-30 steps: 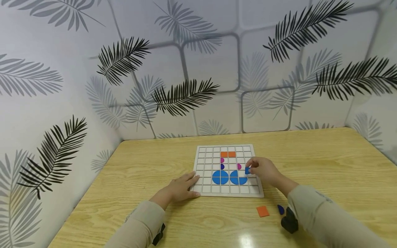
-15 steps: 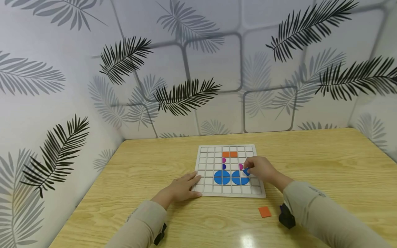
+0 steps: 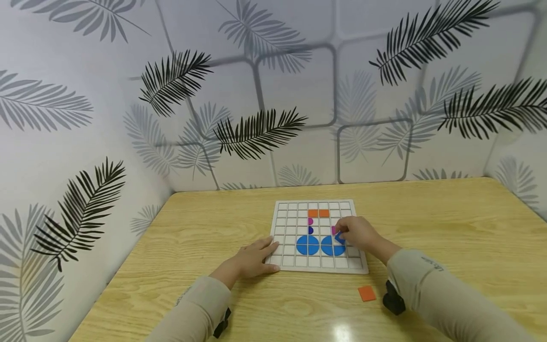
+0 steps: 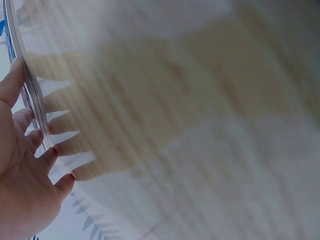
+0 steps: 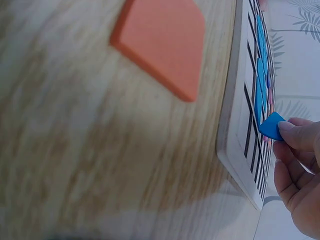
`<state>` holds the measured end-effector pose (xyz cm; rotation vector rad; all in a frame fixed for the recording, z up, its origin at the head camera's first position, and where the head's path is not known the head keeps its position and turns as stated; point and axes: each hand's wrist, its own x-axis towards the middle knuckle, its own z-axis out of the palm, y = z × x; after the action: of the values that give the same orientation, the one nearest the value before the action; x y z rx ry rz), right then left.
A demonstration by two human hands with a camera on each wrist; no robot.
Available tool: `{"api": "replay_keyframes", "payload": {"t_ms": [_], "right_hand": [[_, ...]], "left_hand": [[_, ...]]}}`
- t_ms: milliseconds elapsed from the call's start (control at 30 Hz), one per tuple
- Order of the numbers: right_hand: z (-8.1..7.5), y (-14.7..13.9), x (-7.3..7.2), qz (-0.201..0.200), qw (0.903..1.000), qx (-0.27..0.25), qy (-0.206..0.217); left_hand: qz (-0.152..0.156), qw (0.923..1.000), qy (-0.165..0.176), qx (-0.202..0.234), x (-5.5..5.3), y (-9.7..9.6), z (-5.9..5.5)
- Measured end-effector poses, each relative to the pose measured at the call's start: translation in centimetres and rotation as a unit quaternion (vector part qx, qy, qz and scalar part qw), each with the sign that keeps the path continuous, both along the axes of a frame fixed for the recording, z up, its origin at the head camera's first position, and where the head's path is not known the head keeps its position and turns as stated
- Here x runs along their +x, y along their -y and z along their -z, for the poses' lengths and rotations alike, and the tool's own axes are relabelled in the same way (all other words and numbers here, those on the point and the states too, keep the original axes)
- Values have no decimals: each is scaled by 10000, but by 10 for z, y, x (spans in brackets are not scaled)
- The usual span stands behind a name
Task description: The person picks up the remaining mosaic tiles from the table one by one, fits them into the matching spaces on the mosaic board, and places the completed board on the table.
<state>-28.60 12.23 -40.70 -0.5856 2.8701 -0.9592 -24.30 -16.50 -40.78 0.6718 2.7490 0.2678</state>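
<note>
A white grid board [image 3: 288, 261] lies on the table with flat coloured pieces in its cells. My left hand [image 3: 251, 259] rests at its left edge, fingers extended; in the left wrist view the fingertips touch the board's side. Above the right part of the board, my right hand [image 3: 360, 232] pinches a blue quarter-circle piece [image 5: 271, 126] between thumb and fingers. The piece is tilted, over the upper right of an incomplete blue circle [image 3: 326, 241]. A full blue circle [image 3: 302, 241] sits to its left. A pink piece [image 3: 334, 230] shows just beyond my right fingertips.
Two orange squares [image 3: 318, 213] lie in an upper row, above a pink half-circle [image 3: 310, 221] and a dark blue half-circle [image 3: 310, 230]. A loose orange square [image 3: 366, 293] is on the wooden table [image 3: 213, 218] before the board. A patterned wall [image 3: 299, 156] rises behind.
My right hand has moved slightly left with the blue piece, which has turned and tilted toward the gap in the circle. A loose dark blue half-circle is now hidden by my right wrist.
</note>
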Motion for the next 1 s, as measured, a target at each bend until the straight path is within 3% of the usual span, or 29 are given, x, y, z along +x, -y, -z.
{"api": "replay_keyframes", "payload": {"t_ms": [267, 1000], "right_hand": [[2, 3, -1, 147, 9998, -154, 26], [5, 5, -7, -18, 9993, 361, 122]], "left_hand": [[-68, 10000, 67, 19, 0, -1, 0], [-36, 10000, -1, -35, 0, 0, 1]]}}
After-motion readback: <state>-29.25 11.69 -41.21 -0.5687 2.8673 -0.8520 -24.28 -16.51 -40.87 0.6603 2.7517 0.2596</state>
